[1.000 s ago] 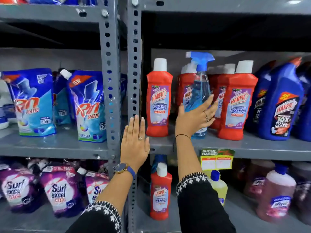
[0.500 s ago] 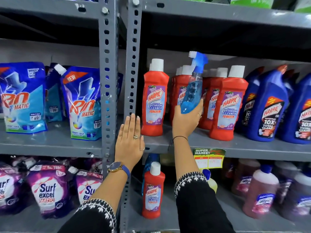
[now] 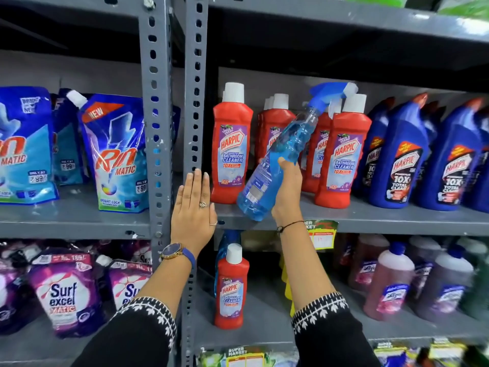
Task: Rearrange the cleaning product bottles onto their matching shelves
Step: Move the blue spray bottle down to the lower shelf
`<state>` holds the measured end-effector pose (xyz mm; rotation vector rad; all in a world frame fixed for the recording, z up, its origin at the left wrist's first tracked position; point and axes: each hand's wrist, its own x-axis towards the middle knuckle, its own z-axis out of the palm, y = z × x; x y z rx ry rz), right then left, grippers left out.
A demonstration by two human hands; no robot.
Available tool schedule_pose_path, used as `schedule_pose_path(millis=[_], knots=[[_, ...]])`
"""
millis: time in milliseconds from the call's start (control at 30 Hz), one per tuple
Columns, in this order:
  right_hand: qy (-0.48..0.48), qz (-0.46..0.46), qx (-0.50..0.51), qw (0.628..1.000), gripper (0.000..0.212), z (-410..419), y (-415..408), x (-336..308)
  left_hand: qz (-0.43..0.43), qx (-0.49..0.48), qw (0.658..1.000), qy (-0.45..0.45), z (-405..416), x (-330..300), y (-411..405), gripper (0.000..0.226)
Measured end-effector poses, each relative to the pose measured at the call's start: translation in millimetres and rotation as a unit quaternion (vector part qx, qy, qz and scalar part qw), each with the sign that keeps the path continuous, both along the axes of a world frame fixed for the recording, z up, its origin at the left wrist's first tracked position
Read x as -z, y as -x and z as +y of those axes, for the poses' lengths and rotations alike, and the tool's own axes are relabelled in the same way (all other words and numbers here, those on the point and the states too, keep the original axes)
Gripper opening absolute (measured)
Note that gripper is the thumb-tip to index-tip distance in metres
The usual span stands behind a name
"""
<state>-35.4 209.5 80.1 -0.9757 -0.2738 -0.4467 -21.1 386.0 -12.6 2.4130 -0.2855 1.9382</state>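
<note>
My right hand [image 3: 287, 192] grips a clear blue spray bottle [image 3: 275, 160] with a blue trigger head. The bottle is tilted, base toward me and off the middle shelf [image 3: 370, 218], in front of the red Harpic bathroom cleaner bottles [image 3: 341, 157]. My left hand [image 3: 194, 213] rests flat with fingers together against the grey shelf upright [image 3: 194, 102], holding nothing. One red Harpic bottle [image 3: 231, 144] stands just right of that hand. On the lower shelf a single red Harpic bottle [image 3: 231, 287] stands in front of a blue bottle [image 3: 225, 242].
Blue Harpic toilet cleaner bottles [image 3: 402, 160] fill the right of the middle shelf. Rin Matic pouches [image 3: 116, 154] sit in the left bay, Surf Excel pouches [image 3: 63, 292] below them. Pinkish floor cleaner bottles [image 3: 389, 282] and a yellow bottle [image 3: 287, 287] stand on the lower right shelf.
My right hand has lifted the spray bottle off the middle shelf and tipped it, its base swinging toward me. My left hand stays on the upright.
</note>
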Motion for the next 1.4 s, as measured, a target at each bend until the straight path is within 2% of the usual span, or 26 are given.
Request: schedule_pose_path(millis=[67, 233, 467, 600, 700, 800, 900, 1033, 1133, 1200, 1300, 1400], knots=[[-0.023, 0.026, -0.098, 0.995, 0.055, -6, 14, 8, 0.003, -0.006, 1.0, -0.001, 0, -1, 0, 0.069], [-0.016, 0.031, -0.263, 0.964, 0.077, -12, 49, 45, 0.013, -0.003, 1.0, 0.009, -2, -1, 2, 0.059], [0.017, 0.032, -0.324, 0.945, 0.065, -7, 66, 106, 0.022, -0.016, 1.0, 0.008, -2, -4, 4, 0.059], [0.067, 0.03, -0.342, 0.937, 0.083, -14, 75, 137, 0.018, -0.021, 1.0, 0.006, -2, -2, 6, 0.06], [0.1, 0.043, -0.356, 0.928, 0.071, -18, 80, 161, 0.014, -0.022, 1.0, 0.006, -3, -2, 7, 0.059], [0.11, 0.097, -0.344, 0.928, 0.07, -26, 82, 185, 0.018, -0.018, 1.0, 0.01, -4, -4, 9, 0.058], [0.146, 0.142, -0.323, 0.924, 0.079, -37, 76, 207, 0.018, -0.016, 1.0, 0.013, -4, -4, 9, 0.057], [0.22, 0.164, -0.286, 0.918, 0.064, -50, 65, 230, 0.013, -0.018, 1.0, 0.015, -4, -4, 11, 0.056], [0.228, 0.192, -0.256, 0.919, 0.081, -57, 58, 242, 0.007, -0.021, 1.0, 0.014, -5, -4, 11, 0.056], [0.23, 0.208, -0.204, 0.929, 0.084, -62, 51, 252, 0.005, -0.022, 1.0, 0.015, -5, -4, 11, 0.057], [0.266, 0.206, -0.108, 0.936, 0.073, -68, 38, 262, 0.001, -0.022, 1.0, 0.014, -5, -4, 11, 0.057], [0.346, 0.212, -0.015, 0.914, 0.068, -69, 20, 265, -0.004, -0.021, 1.0, 0.014, -5, -5, 10, 0.056]])
